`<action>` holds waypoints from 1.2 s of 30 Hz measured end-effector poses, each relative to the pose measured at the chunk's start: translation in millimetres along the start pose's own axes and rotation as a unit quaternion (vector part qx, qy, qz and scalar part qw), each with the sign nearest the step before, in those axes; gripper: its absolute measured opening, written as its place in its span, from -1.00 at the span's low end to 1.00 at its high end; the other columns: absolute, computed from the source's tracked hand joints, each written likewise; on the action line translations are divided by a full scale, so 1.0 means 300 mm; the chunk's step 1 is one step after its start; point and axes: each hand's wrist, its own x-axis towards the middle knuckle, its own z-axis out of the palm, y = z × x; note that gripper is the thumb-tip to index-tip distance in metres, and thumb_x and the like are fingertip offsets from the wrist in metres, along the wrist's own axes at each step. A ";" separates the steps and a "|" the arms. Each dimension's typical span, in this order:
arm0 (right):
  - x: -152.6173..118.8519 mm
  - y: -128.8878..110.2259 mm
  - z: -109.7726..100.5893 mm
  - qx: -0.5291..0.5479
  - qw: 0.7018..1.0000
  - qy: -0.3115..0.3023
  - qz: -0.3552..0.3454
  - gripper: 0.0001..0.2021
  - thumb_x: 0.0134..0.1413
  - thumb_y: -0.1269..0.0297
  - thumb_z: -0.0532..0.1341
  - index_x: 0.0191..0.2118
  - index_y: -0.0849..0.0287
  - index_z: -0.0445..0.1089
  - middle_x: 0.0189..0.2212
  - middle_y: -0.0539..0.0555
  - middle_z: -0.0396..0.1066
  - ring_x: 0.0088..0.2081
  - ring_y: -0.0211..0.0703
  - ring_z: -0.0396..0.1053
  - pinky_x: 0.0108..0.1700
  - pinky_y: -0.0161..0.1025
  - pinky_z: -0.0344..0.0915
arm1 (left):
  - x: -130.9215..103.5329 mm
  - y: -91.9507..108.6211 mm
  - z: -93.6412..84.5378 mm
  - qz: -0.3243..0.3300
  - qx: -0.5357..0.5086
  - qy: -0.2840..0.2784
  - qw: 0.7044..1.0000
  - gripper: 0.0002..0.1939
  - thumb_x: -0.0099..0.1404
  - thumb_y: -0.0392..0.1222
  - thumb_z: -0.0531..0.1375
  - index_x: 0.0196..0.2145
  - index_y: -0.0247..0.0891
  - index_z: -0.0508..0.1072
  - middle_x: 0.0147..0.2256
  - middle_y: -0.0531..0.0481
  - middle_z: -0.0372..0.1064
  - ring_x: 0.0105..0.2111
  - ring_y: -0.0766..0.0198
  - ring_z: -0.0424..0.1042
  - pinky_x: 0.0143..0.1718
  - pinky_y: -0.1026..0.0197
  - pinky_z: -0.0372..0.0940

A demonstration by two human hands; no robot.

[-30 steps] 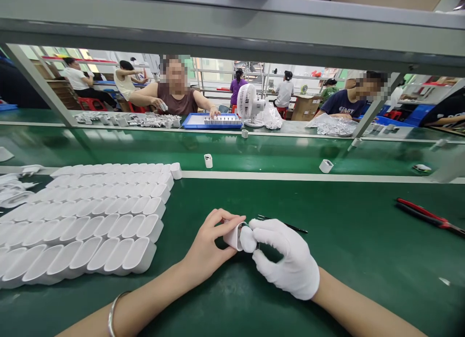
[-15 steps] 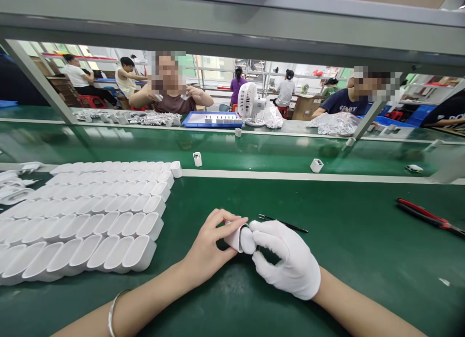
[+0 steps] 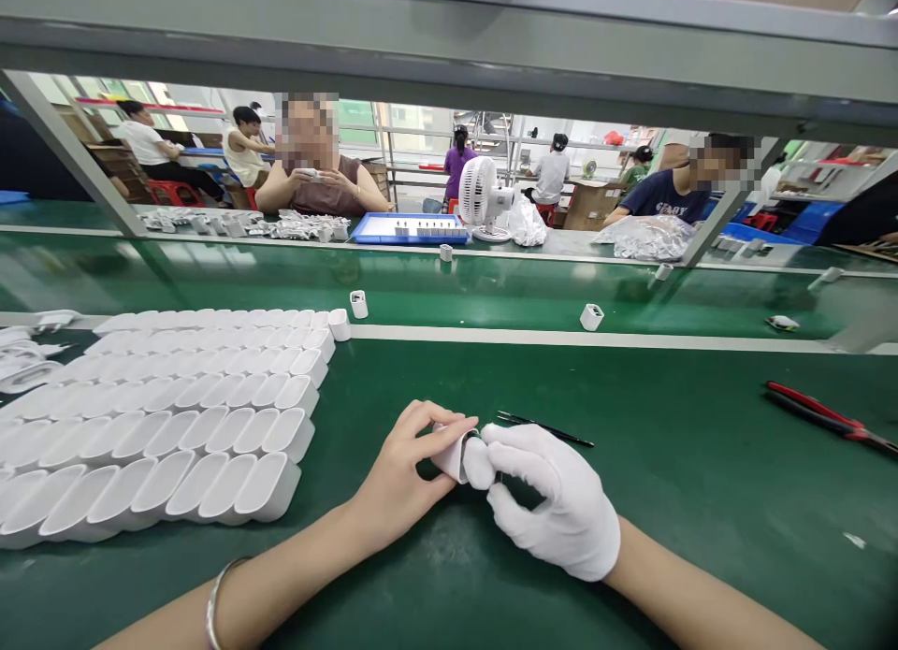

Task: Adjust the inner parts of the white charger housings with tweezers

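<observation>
Bare, my left hand (image 3: pixel 403 472) is closed around a small white plastic housing (image 3: pixel 450 458) over the green table. In a white glove, my right hand (image 3: pixel 561 500) pinches a white rounded piece (image 3: pixel 478 465) at the open end of that housing. Whether the piece sits partly inside the housing I cannot tell, as my fingers cover some of the join. Just behind my right hand lie black tweezers (image 3: pixel 561 432). To the left stand rows of white oval cups (image 3: pixel 270 486).
Red-handled pliers (image 3: pixel 828 416) lie at the right. White cables (image 3: pixel 24 360) are piled at the far left. Beyond a pale strip, a green belt carries small white housings (image 3: pixel 591 317). Across it, co-workers sit near a blue tray (image 3: pixel 371 231) and a fan (image 3: pixel 481 199).
The white housings on the belt have shifted left. A co-worker opposite has brought both hands together. My hands hold nearly the same pose.
</observation>
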 end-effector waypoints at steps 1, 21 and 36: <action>-0.001 0.002 0.002 -0.002 1.000 0.012 -0.004 -0.55 -0.08 0.64 0.07 -0.10 -0.02 0.20 -0.37 -0.04 0.38 -0.35 -0.23 0.37 -0.17 -0.19 0.38 | 0.000 0.000 0.000 0.001 -0.001 0.003 1.000 -0.40 0.17 -0.45 0.21 0.09 0.10 0.32 -0.15 0.01 0.31 -0.12 0.15 0.30 -0.09 0.06 0.27; 0.001 0.017 0.005 0.011 0.997 -0.070 0.036 -0.64 -0.09 0.65 0.04 -0.24 0.03 0.21 -0.38 -0.02 0.34 -0.36 -0.21 0.31 -0.25 -0.20 0.35 | 0.006 -0.003 0.001 -0.014 -0.011 0.000 1.000 -0.37 0.13 -0.48 0.23 0.08 0.10 0.34 -0.17 0.04 0.31 -0.13 0.18 0.30 -0.08 0.10 0.26; -0.007 0.016 0.009 -0.062 0.998 -0.005 -0.023 -0.56 -0.09 0.66 0.08 -0.10 0.02 0.23 -0.35 0.00 0.38 -0.28 -0.19 0.37 -0.18 -0.20 0.35 | 0.010 0.002 -0.005 -0.030 -0.034 -0.019 0.999 -0.33 0.11 -0.55 0.20 0.07 0.09 0.35 -0.15 0.04 0.30 -0.12 0.20 0.26 -0.07 0.11 0.21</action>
